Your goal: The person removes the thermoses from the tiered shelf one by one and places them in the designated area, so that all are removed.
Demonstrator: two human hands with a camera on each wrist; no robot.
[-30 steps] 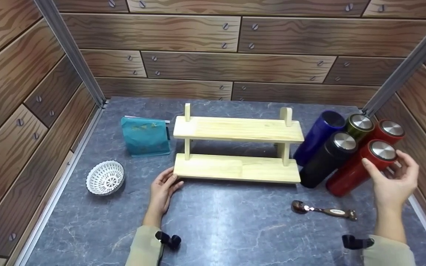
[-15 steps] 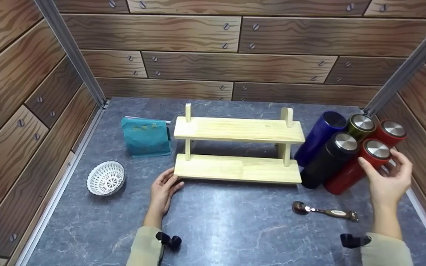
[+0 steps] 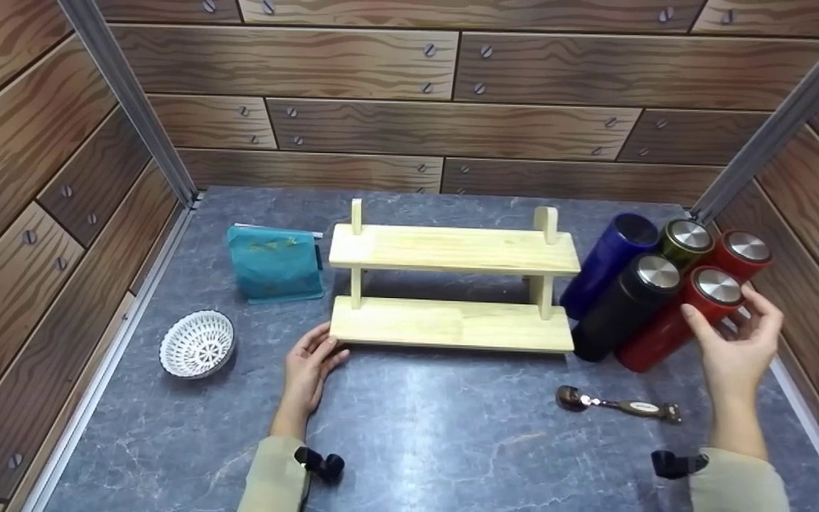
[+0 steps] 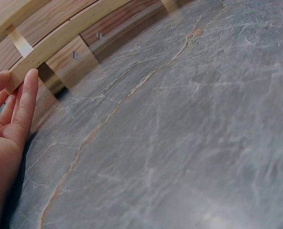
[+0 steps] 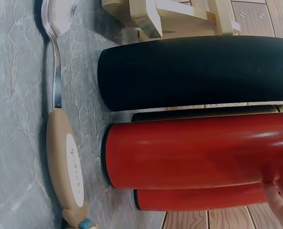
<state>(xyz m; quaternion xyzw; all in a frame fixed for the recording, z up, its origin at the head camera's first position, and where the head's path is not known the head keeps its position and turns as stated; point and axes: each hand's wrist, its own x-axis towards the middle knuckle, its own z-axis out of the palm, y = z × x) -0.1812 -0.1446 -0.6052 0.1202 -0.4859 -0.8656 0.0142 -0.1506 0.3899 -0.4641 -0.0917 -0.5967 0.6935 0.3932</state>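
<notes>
At the corner of the lower board of a two-tier wooden shelf (image 3: 452, 323), my left hand (image 3: 308, 373) pinches the edge between thumb and fingers. The left wrist view has this grip on the board end (image 4: 29, 64) at its left side. My right hand (image 3: 742, 355) grips the front red thermos (image 3: 665, 331) just below its steel lid, thumb on the near left side. That thermos stands upright beside a black thermos (image 3: 616, 316). In the right wrist view its red body (image 5: 194, 155) spans the middle, with fingertips (image 5: 270, 195) at the right edge.
Behind stand a blue thermos (image 3: 605, 267), a green thermos (image 3: 681, 249) and another red thermos (image 3: 733, 252). A brown-handled spoon (image 3: 623, 405) lies in front of them. To the left are a teal pouch (image 3: 276, 264) and a white openwork bowl (image 3: 197, 345). Board-patterned walls enclose the table.
My right hand has shifted the front red thermos a little to the left, closer to the black one. The left hand keeps its hold on the shelf corner.
</notes>
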